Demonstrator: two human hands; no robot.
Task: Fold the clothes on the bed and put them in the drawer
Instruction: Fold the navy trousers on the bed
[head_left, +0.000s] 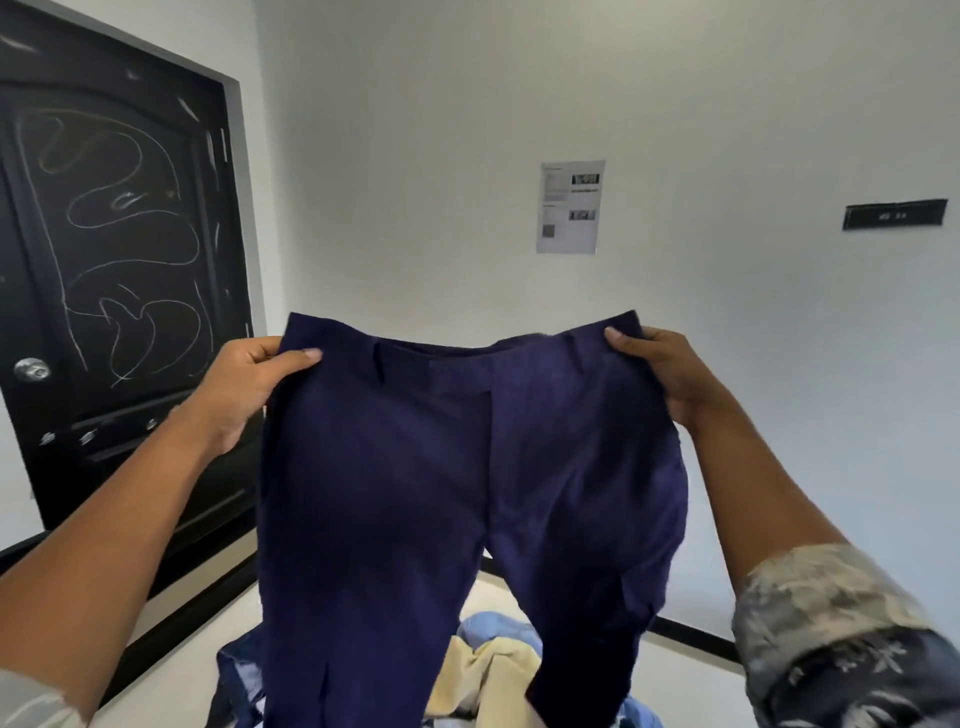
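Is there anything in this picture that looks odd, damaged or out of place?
Yes. The black door on the left is covered with pale looping scribbles or scratches, which looks like defacement. Below the navy trousers, the other clothes lie in a crumpled heap, not folded. The trousers themselves show no damage.

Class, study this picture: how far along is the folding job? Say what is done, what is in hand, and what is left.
Done: no folded garment shows. In hand: the left hand and right hand hold the navy trousers up by the waistband, unfolded. Left: fold them, then the cream garment and the light blue garment heaped below. No drawer is in view.
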